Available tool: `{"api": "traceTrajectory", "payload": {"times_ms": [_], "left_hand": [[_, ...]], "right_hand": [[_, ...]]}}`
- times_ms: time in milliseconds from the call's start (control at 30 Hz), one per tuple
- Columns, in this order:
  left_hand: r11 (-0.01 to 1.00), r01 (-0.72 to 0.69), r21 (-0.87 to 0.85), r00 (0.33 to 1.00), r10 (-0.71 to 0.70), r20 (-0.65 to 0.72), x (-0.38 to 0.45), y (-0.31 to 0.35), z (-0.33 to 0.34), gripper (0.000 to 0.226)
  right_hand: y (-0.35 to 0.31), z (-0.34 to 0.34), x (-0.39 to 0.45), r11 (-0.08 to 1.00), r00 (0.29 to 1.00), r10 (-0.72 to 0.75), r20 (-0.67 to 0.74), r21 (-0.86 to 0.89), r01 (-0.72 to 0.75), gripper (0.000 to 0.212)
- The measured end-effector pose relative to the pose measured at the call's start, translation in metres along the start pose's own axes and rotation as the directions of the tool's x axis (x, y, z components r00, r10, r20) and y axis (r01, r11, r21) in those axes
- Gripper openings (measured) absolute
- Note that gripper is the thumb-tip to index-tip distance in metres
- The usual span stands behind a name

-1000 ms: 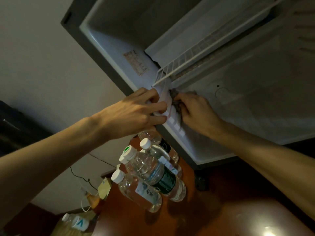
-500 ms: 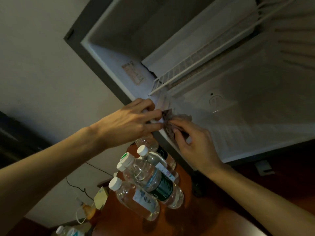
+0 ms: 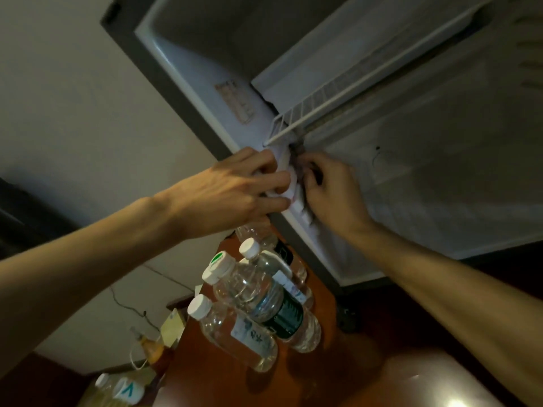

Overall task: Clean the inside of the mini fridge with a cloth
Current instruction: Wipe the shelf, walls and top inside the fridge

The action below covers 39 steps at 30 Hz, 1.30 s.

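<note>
The open mini fridge (image 3: 440,201) fills the upper right, its white inside dim, with a white wire shelf (image 3: 338,104) across it. My left hand (image 3: 244,189) grips the fridge's left front edge, fingers curled round the white rim just below the shelf's corner. My right hand (image 3: 332,189) is inside the fridge against the left wall, fingers curled over a dark cloth (image 3: 296,154) that is mostly hidden under them; a bit of it shows above the fingers.
Several clear water bottles (image 3: 252,306) with white caps stand on the reddish-brown table (image 3: 367,371) just below my hands. More bottles (image 3: 123,389) and an amber one (image 3: 152,351) sit at the lower left. A beige wall (image 3: 73,113) is on the left.
My right hand with the cloth has moved from the fridge's front edge back up into the left wall below the shelf corner. My left hand keeps its hold on the rim.
</note>
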State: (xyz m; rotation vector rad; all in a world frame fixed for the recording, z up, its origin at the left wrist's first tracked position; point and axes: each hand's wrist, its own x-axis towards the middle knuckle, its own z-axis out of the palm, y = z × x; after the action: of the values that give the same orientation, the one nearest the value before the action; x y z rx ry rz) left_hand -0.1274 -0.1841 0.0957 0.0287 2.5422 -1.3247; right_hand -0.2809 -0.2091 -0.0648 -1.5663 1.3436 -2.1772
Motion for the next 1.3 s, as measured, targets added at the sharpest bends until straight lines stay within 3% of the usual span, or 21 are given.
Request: {"api": "traceTrajectory", "payload": {"times_ms": [133, 300, 467, 700, 933, 1100, 1200, 1300], "left_hand": [[1.000, -0.006, -0.018, 1.000, 0.006, 0.002, 0.000, 0.001, 0.001, 0.035], [0.999, 0.003, -0.034, 1.000, -0.002, 0.019, -0.003, 0.002, 0.001, 0.034], [1.000, -0.012, -0.002, 0.999, 0.012, 0.036, -0.003, -0.003, 0.007, 0.039], [0.991, -0.129, 0.035, 0.991, 0.128, 0.034, -0.007, -0.008, 0.013, 0.027], [0.980, -0.177, 0.089, 0.984, 0.178, 0.000, -0.002, -0.007, 0.005, 0.045], [0.970, -0.219, 0.103, 0.975, 0.221, -0.006, -0.001, -0.005, 0.005, 0.037], [0.968, -0.231, 0.094, 0.973, 0.230, 0.020, 0.000, -0.008, 0.004, 0.020], [0.962, -0.251, 0.104, 0.968, 0.247, 0.044, 0.000, -0.013, 0.005, 0.025]], "right_hand": [[-0.024, -0.020, -0.039, 0.993, 0.990, -0.096, 0.105, 0.073, 0.088, 0.019], [-0.024, -0.020, -0.040, 0.987, 0.987, -0.116, 0.112, 0.121, 0.103, 0.021], [-0.005, 0.000, -0.015, 0.989, 0.994, -0.096, 0.048, 0.114, 0.090, 0.019], [0.031, 0.031, 0.036, 0.999, 0.994, -0.040, -0.102, -0.014, 0.038, 0.021], [0.015, 0.019, 0.022, 1.000, 0.998, -0.018, -0.052, 0.013, 0.019, 0.020], [-0.001, 0.005, -0.006, 0.996, 0.999, -0.040, -0.004, 0.079, 0.040, 0.019], [-0.002, 0.001, -0.010, 0.996, 0.998, -0.050, 0.041, 0.080, 0.046, 0.022], [-0.001, 0.004, -0.006, 0.996, 0.998, -0.049, 0.046, 0.074, 0.045, 0.022]]}}
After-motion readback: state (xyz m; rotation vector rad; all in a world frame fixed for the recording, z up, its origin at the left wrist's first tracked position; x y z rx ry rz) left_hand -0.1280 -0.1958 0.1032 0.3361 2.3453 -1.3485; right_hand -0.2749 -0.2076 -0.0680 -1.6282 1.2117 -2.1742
